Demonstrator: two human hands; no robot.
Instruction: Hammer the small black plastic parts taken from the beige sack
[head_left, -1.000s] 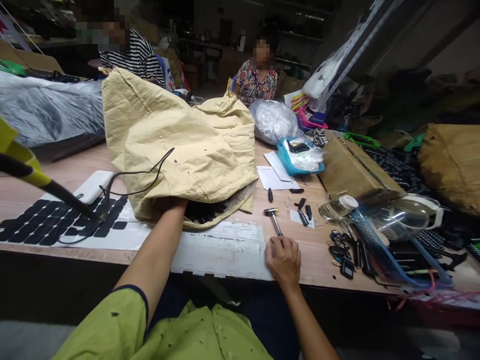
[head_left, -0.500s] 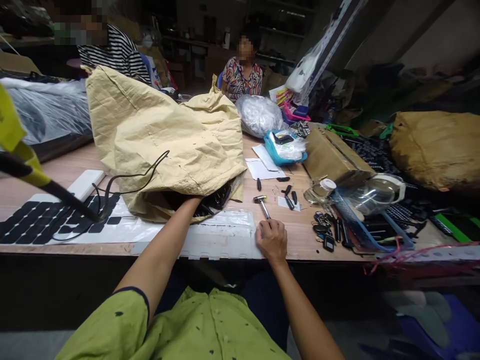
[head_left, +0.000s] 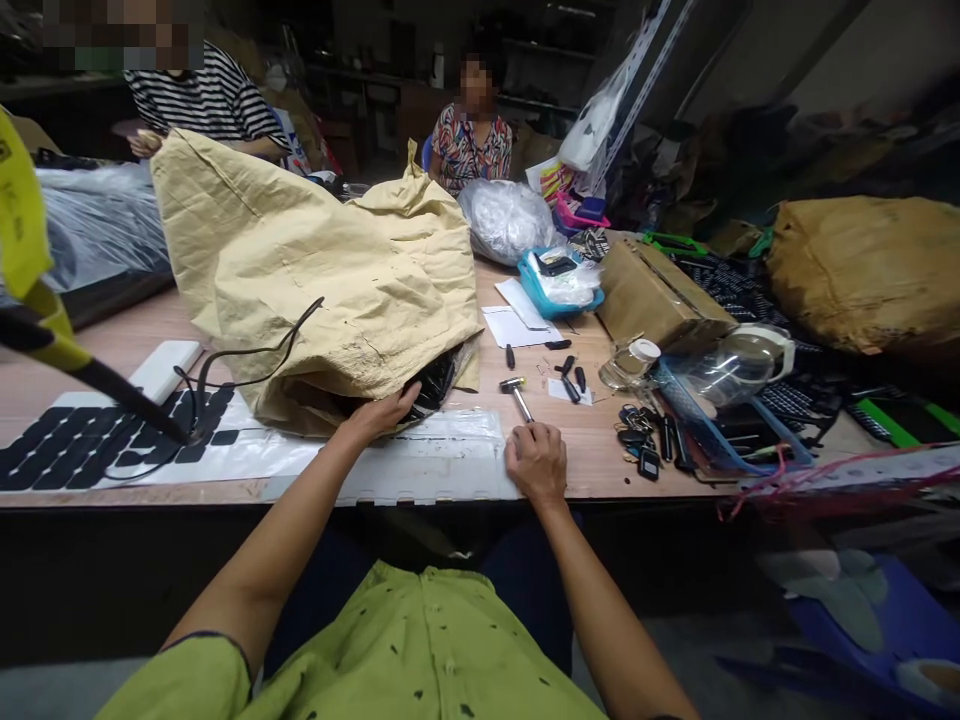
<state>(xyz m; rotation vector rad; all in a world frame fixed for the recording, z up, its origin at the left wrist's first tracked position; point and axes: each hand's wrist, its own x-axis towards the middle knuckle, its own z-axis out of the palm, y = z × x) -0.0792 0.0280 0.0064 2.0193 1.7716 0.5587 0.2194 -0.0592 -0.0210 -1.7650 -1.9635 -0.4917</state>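
Observation:
At the mouth of a large beige cloth sack (head_left: 330, 250) is my left hand (head_left: 386, 412), its fingers curled and partly hidden against the dark opening. Whatever it grips cannot be made out; glossy black pieces (head_left: 435, 385) show right beside the fingertips. My right hand (head_left: 536, 460) rests on the table near the front edge, closed round the handle of a small hammer (head_left: 517, 390). The hammer lies with its yellow-and-metal head pointing away from me. Beneath my left wrist, a pale flat board (head_left: 427, 470) lies along the table edge.
Black small parts (head_left: 574, 380) and paper sheets (head_left: 517, 330) lie beyond the hammer. To the right are key fobs (head_left: 637, 440), a blue tray (head_left: 757, 455), a clear jug (head_left: 750, 365) and a cardboard box (head_left: 660, 290). A dark cable (head_left: 247, 355) loops before the sack. Two people sit opposite.
My left hand has drawn back out of the sack, so its back and some fingers now show. The right hand keeps hold of the hammer. The whole view has shifted slightly.

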